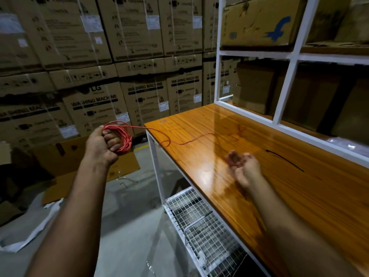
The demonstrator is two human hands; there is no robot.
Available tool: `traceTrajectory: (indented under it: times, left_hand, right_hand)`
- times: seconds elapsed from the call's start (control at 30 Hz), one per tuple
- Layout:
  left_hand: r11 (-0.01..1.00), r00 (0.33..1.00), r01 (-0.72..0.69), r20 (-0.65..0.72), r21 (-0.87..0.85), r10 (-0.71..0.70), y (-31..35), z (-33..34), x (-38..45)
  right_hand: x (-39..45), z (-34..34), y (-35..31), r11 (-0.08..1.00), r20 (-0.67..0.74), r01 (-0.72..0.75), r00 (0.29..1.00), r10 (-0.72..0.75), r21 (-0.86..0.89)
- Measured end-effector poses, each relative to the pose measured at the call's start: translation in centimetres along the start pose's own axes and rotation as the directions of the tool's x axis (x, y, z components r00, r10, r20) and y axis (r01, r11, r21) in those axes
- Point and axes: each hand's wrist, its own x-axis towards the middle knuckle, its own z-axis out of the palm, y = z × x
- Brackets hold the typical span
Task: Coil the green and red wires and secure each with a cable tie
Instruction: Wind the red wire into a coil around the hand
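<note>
My left hand (104,143) grips a coil of red wire (122,136) out over the floor, left of the table. The loose tail of the red wire (191,139) runs from the coil across the table's left end and ends near the middle of the wooden top. My right hand (242,166) hovers over the table, palm up, fingers loosely curled and blurred, holding nothing that I can make out. A black cable tie (285,160) lies on the table to the right of that hand. No green wire is in view.
The wooden table (299,196) has a white frame and a wire mesh shelf (199,222) below. White shelving (287,80) with cardboard boxes stands behind it. Stacked washing machine cartons (95,104) fill the back wall. Flattened cardboard (65,168) lies on the floor.
</note>
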Motion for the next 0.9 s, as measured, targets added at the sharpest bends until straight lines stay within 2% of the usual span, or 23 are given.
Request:
traceTrajectory:
  times: [0.03,0.07,0.1,0.17,0.2,0.23,0.3,0.33,0.4,0.43,0.5,0.6,0.67,0.8,0.87,0.9]
  left_hand:
    - [1.0,1.0,0.008,0.009,0.005,-0.008,-0.3,0.5,-0.1]
    - [1.0,1.0,0.018,0.017,0.009,-0.019,-0.6,0.9,-0.2]
    - [1.0,0.999,0.027,0.026,0.011,-0.028,-0.7,1.2,-0.2]
    - [0.999,0.998,0.041,0.048,0.018,-0.042,-0.9,1.5,-0.2]
    - [0.999,0.997,0.047,0.059,0.025,-0.049,-1.0,1.6,-0.1]
    - [0.998,0.996,0.054,0.067,0.032,-0.056,-1.2,1.6,-0.2]
    - [0.997,0.995,0.065,0.076,0.039,-0.068,-1.5,1.8,-0.3]
    - [0.997,0.994,0.068,0.082,0.043,-0.072,-1.7,1.9,-0.3]
    - [0.996,0.991,0.078,0.101,0.046,-0.083,-2.1,2.2,-0.4]
    - [0.995,0.989,0.087,0.114,0.048,-0.092,-2.3,2.4,-0.5]
    - [0.993,0.984,0.102,0.139,0.06,-0.11,-2.8,2.8,-0.7]
    - [0.986,0.977,0.119,0.166,0.115,-0.137,-3.9,3.7,-1.0]
    - [0.979,0.97,0.146,0.175,0.142,-0.17,-4.8,4.2,-1.2]
    - [0.97,0.961,0.152,0.201,0.188,-0.19,-5.3,4.8,-1.6]
    - [0.966,0.946,0.179,0.238,0.188,-0.222,-5.0,4.8,-1.8]
    - [0.962,0.937,0.189,0.256,0.197,-0.237,-4.8,4.8,-1.9]
  right_hand:
    - [-1.2,0.7,0.8,0.981,0.14,-0.033,0.988,0.061,-0.193]
    - [-2.3,1.1,1.7,0.914,0.266,-0.04,0.951,0.159,-0.404]
    - [-3.3,1.3,2.7,0.789,0.357,-0.011,0.888,0.291,-0.614]
    - [-5.0,1.8,4.7,0.422,0.396,0.162,0.73,0.557,-0.892]
    - [-5.4,2.0,5.6,0.254,0.356,0.25,0.673,0.649,-0.934]
    - [-6.0,2.3,6.5,0.136,0.31,0.31,0.628,0.714,-0.941]
    - [-6.7,2.8,8.0,-0.028,0.232,0.399,0.588,0.775,-0.916]
    - [-6.9,3.0,8.5,-0.101,0.228,0.454,0.614,0.756,-0.885]
    - [-6.8,3.2,9.1,-0.18,0.307,0.512,0.722,0.621,-0.84]
    - [-6.7,3.4,9.1,-0.151,0.362,0.51,0.761,0.537,-0.847]
    - [-6.5,4.2,8.8,0.001,0.473,0.511,0.795,0.38,-0.86]
    - [-6.7,6.7,8.4,0.214,0.625,0.592,0.766,0.153,-0.777]
    - [-7.0,8.7,9.0,0.35,0.653,0.582,0.746,0.128,-0.734]
    - [-6.9,10.8,11.2,0.434,0.633,0.543,0.769,0.087,-0.719]
    - [-6.3,10.6,11.4,0.456,0.595,0.535,0.803,-0.014,-0.711]
    - [-5.9,10.4,11.3,0.419,0.572,0.552,0.815,-0.09,-0.721]
